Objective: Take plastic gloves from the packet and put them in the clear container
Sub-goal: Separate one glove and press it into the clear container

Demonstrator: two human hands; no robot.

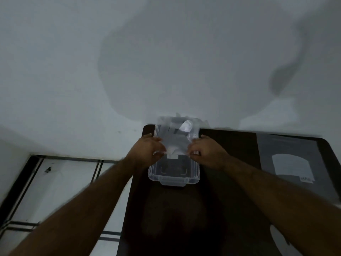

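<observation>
A clear plastic container point(173, 179) sits at the far left of a dark table point(221, 200), against the wall. Thin clear plastic gloves point(177, 143) are spread over its open top, with a crumpled part point(186, 126) at the far end. My left hand point(147, 148) pinches the gloves' left edge, and my right hand point(206, 150) pinches their right edge, both above the container. The grey glove packet point(291, 163) lies flat on the table to the right, with a pale window on its front.
A white wall point(166, 52) rises just behind the table. To the left, a tiled floor point(64, 182) with dark lines lies below the table edge. A pale object point(280, 241) shows at the table's near right.
</observation>
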